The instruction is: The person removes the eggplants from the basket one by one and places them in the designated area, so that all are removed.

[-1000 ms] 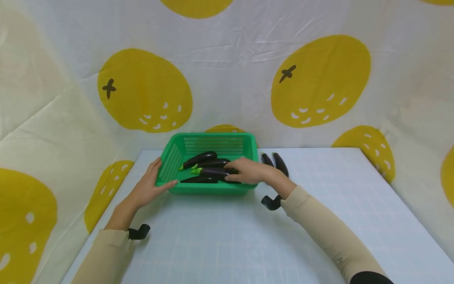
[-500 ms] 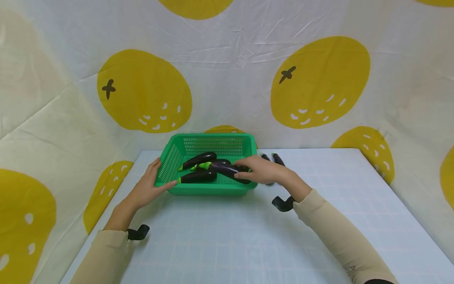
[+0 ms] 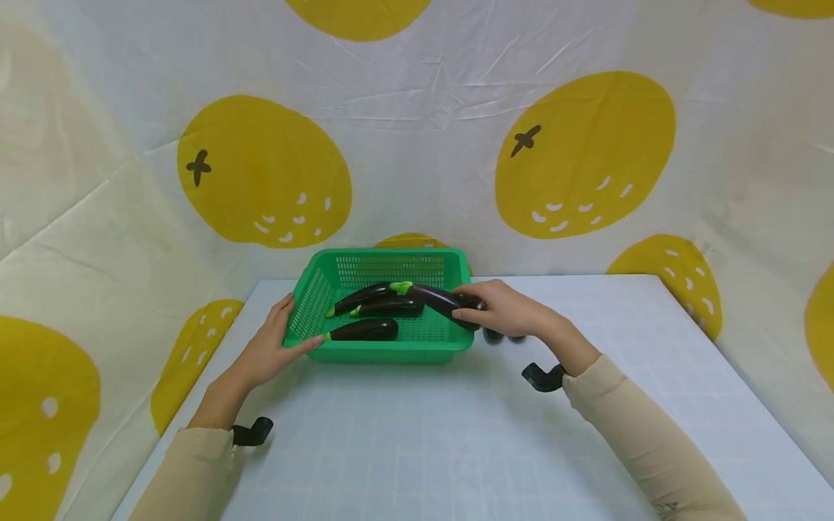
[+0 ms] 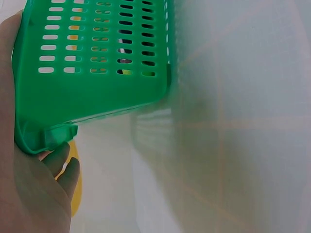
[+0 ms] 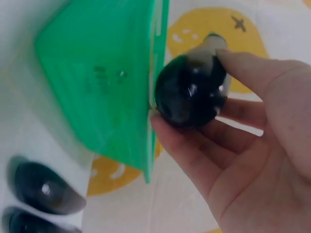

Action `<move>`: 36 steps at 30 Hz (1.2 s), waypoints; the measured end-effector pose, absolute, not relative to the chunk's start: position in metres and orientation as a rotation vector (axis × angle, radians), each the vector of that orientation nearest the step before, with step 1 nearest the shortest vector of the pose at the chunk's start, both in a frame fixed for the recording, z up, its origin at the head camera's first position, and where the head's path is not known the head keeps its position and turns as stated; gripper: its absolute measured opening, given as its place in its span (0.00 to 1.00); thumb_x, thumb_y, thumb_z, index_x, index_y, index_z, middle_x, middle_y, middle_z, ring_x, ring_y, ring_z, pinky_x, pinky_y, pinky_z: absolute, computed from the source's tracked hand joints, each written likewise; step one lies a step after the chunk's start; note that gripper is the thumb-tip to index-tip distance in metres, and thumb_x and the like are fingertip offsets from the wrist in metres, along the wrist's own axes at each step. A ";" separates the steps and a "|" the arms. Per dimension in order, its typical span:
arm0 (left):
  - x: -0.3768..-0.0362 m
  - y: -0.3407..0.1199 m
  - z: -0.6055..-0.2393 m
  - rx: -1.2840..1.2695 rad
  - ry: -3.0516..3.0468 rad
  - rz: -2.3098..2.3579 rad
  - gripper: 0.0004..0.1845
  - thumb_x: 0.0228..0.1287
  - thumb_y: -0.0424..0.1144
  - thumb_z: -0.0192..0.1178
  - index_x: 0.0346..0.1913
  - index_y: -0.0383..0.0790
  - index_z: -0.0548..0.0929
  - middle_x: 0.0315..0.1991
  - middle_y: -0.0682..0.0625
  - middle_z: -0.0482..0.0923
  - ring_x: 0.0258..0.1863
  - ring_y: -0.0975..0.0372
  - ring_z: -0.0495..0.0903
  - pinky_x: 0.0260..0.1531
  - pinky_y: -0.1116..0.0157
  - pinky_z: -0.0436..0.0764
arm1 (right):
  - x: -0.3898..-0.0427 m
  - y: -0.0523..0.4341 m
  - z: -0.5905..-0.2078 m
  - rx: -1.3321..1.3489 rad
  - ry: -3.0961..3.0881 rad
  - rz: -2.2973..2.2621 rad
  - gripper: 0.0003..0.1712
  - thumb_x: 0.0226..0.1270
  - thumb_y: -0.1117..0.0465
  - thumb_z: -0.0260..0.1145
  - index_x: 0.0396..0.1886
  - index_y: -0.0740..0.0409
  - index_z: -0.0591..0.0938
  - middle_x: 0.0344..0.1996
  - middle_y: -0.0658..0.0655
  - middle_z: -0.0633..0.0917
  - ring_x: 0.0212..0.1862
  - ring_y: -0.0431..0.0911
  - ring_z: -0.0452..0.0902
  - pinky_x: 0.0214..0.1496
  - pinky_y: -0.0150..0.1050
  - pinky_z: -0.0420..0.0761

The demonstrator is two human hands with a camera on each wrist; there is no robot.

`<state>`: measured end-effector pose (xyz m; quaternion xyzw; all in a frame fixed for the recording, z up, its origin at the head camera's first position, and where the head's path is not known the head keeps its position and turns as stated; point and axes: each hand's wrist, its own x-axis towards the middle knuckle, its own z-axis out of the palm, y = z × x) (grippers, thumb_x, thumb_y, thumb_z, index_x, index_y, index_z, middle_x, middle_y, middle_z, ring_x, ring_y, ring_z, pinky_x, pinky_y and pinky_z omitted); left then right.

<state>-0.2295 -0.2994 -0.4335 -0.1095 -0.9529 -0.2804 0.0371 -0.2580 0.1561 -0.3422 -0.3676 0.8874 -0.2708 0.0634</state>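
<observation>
Now, right hand [image 3: 504, 310]: grips eggplant [image 3: 441, 299] at centre frame, lifted over basket's right rim.
Left hand [image 3: 274, 344]: clasps basket [image 3: 384, 350] by left rim, thumb on top.
Basket contents: three eggplants [image 3: 368, 312].
Table [image 3: 417, 434]: two eggplants [image 5: 39, 194] right of basket.

The right hand [image 3: 504, 310] has lifted one eggplant [image 3: 439, 300] off the pile in the green basket [image 3: 384, 350] and carried it rightward, its rounded end now above the basket's right rim.
</observation>
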 end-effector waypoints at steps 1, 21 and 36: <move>-0.229 -0.299 -0.433 -0.336 -2.923 -0.861 0.60 0.66 0.69 0.60 0.83 0.36 0.40 0.83 0.41 0.37 0.79 0.39 0.48 0.68 0.30 0.56 | -0.260 0.159 -0.344 -1.104 2.693 -0.826 0.22 0.77 0.51 0.64 0.62 0.59 0.81 0.41 0.49 0.86 0.42 0.45 0.78 0.49 0.44 0.80; -0.232 -0.300 -0.431 -0.336 -2.932 -0.861 0.61 0.65 0.69 0.60 0.83 0.37 0.39 0.84 0.42 0.35 0.79 0.38 0.48 0.68 0.30 0.56 | -0.263 0.221 -0.360 -0.895 2.776 -0.825 0.21 0.77 0.54 0.64 0.60 0.64 0.80 0.41 0.55 0.85 0.42 0.47 0.80 0.41 0.41 0.80; -0.231 -0.300 -0.434 -0.325 -2.938 -0.855 0.61 0.65 0.70 0.60 0.83 0.37 0.39 0.83 0.41 0.35 0.79 0.38 0.48 0.68 0.30 0.57 | -0.260 0.269 -0.366 -0.631 2.920 -0.787 0.23 0.78 0.53 0.62 0.59 0.68 0.80 0.46 0.62 0.86 0.46 0.54 0.82 0.47 0.51 0.84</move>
